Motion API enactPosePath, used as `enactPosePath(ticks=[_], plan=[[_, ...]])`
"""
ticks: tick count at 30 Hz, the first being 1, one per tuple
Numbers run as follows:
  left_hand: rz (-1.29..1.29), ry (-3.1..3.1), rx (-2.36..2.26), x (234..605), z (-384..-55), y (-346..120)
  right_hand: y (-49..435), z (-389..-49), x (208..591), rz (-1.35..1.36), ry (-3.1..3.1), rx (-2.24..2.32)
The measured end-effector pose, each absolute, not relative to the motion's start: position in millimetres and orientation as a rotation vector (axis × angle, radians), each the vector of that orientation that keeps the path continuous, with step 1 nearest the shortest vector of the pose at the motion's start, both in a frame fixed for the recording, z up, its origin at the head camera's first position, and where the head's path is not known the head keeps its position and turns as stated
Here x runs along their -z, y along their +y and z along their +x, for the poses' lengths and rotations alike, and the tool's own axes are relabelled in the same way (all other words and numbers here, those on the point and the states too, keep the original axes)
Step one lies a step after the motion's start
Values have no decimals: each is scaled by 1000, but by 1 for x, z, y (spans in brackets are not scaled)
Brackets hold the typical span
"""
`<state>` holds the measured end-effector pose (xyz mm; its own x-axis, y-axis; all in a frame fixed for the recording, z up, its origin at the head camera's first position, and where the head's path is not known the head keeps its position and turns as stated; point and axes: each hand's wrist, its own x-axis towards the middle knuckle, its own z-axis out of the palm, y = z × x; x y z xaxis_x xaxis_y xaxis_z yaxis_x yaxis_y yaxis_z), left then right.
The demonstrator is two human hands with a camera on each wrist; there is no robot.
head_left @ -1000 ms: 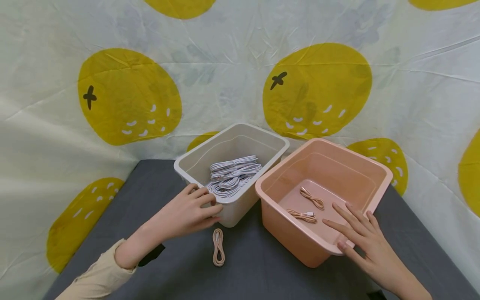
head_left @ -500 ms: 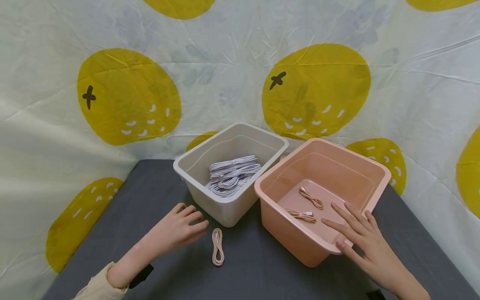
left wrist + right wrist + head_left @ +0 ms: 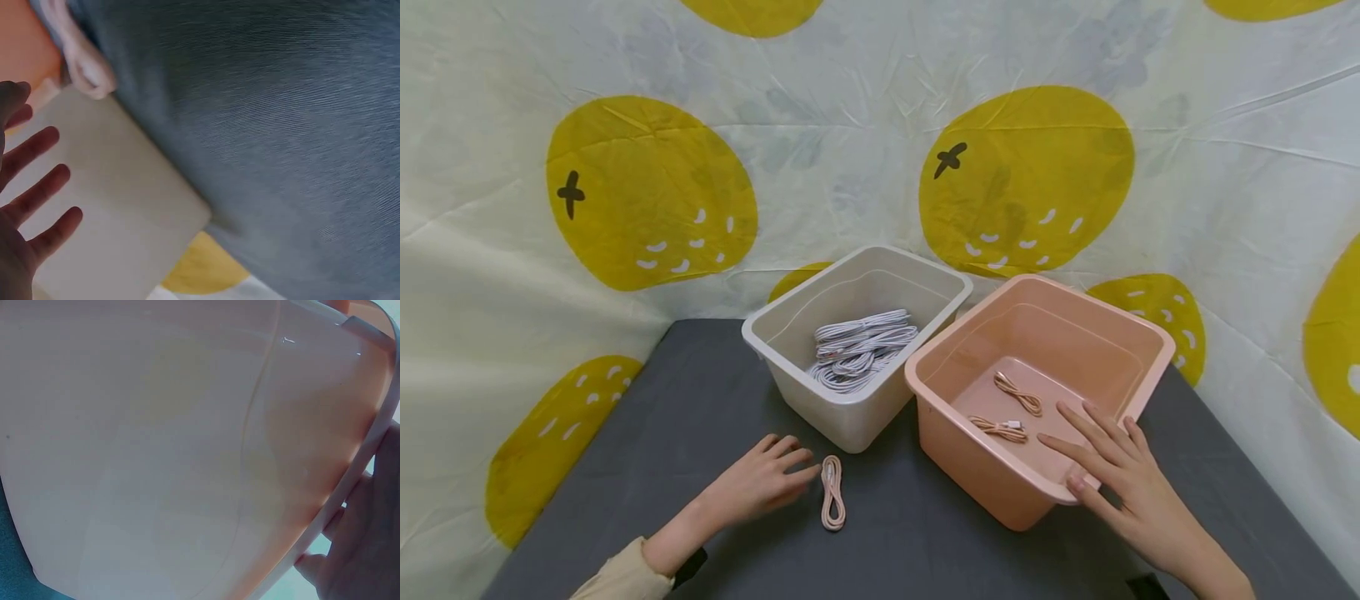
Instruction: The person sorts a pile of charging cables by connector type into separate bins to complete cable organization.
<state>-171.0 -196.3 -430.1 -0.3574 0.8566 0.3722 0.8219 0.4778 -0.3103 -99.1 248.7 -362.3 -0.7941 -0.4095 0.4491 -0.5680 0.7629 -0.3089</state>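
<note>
In the head view my left hand (image 3: 767, 475) hovers low over the dark cloth, fingers spread and slightly bent, holding nothing. Its fingertips are right beside a coiled beige cable (image 3: 832, 493), which lies lengthwise on the cloth. The same cable (image 3: 90, 72) shows past the fingers in the left wrist view. My right hand (image 3: 1123, 483) rests on the near right rim of a pink plastic bin (image 3: 973, 462), with fingers extended over the inside. Two bundled beige cables (image 3: 1018, 393) lie on that bin's floor, one with a white plug showing.
A light grey bin (image 3: 820, 412) stands left of the pink one, close against it, with several bundled white cables (image 3: 865, 346) inside. Both sit on a dark cloth-covered table (image 3: 700, 400). Behind hangs a white curtain (image 3: 850, 167) printed with yellow fruit shapes.
My left hand has come away from the grey bin's near rim and dropped toward the front, then shifted right to the beige cable. My right hand has stayed on the pink bin.
</note>
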Motion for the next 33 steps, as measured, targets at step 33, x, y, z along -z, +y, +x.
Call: enactPosePath(ticks=[33], plan=[[-1558, -2136, -317, 470, -196, -201, 248, -99, 363, 717, -2625, -631]])
